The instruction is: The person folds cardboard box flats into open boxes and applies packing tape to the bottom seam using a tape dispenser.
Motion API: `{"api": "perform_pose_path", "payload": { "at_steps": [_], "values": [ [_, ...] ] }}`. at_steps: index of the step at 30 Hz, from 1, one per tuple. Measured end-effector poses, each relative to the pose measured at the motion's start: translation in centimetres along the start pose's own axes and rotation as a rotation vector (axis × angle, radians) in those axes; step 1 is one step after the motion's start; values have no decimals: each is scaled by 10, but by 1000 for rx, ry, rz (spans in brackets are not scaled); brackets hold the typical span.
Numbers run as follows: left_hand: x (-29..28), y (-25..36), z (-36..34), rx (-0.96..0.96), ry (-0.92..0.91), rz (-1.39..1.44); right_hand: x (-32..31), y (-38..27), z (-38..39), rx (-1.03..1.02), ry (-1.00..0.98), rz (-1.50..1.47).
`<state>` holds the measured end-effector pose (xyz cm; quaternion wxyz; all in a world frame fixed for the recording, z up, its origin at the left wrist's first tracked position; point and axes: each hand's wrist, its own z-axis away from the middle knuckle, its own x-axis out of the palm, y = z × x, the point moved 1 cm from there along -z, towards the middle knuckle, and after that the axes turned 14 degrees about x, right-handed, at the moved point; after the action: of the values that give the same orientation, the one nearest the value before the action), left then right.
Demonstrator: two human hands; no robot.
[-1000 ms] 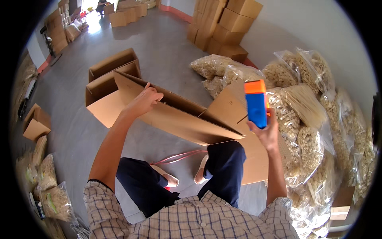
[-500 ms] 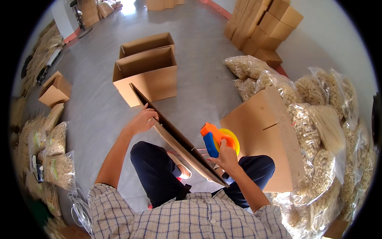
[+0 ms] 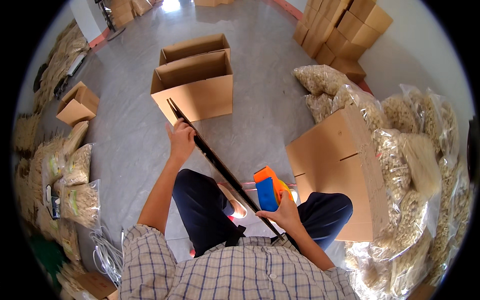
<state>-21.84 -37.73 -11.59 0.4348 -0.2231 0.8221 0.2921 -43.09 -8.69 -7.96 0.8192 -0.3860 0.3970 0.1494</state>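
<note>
A folded-flat cardboard box [image 3: 220,165] stands on edge between my knees, seen nearly edge-on and slanting from far left to near right. My left hand [image 3: 182,141] grips its far left part, the fingertips bent at the edge and one finger lifted. In my right hand [image 3: 285,212] is an orange and blue tape dispenser [image 3: 266,192]. Part of a yellow tape roll [image 3: 286,189] shows behind its blue side. The right thumb reaches across to the near part of the flat box and seems to touch it.
Two open-topped cartons [image 3: 200,97] stand on the floor ahead. More flat cardboard [image 3: 325,175] leans beside my right knee against clear bags [image 3: 395,160] of pale pieces. Stacked cartons [image 3: 345,35] line the right wall; a small carton [image 3: 79,104], bags and a white cable [image 3: 107,257] lie left.
My left hand has slid up toward the flat box's far end. The box has turned more edge-on, its sides closer together. My right hand has lowered and tilted the tape dispenser.
</note>
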Motion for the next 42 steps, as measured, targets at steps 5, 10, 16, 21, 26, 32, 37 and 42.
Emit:
{"api": "perform_pose_path", "payload": {
  "at_steps": [5,10,16,21,26,32,37,42],
  "values": [
    [23,-34,12,-378,360,418,-5,9,-6,93,45,-192],
    [17,-43,1,-269,90,673,-21,21,-10,197,320,-52],
    [-9,-62,-18,-44,-526,622,-54,77,1,263,513,-634],
    [-13,-9,-37,183,-777,329,-91,69,73,167,337,-1046],
    [-22,86,-45,77,-1145,49,-72,100,91,23,151,-789],
    [3,69,-2,526,-916,156,-22,45,13,-40,-6,-428],
    [-29,67,5,595,-1129,173,-8,50,-14,-48,-46,-546],
    [2,81,-38,352,-1331,245,-77,4,-41,-210,110,-909]
  ]
}}
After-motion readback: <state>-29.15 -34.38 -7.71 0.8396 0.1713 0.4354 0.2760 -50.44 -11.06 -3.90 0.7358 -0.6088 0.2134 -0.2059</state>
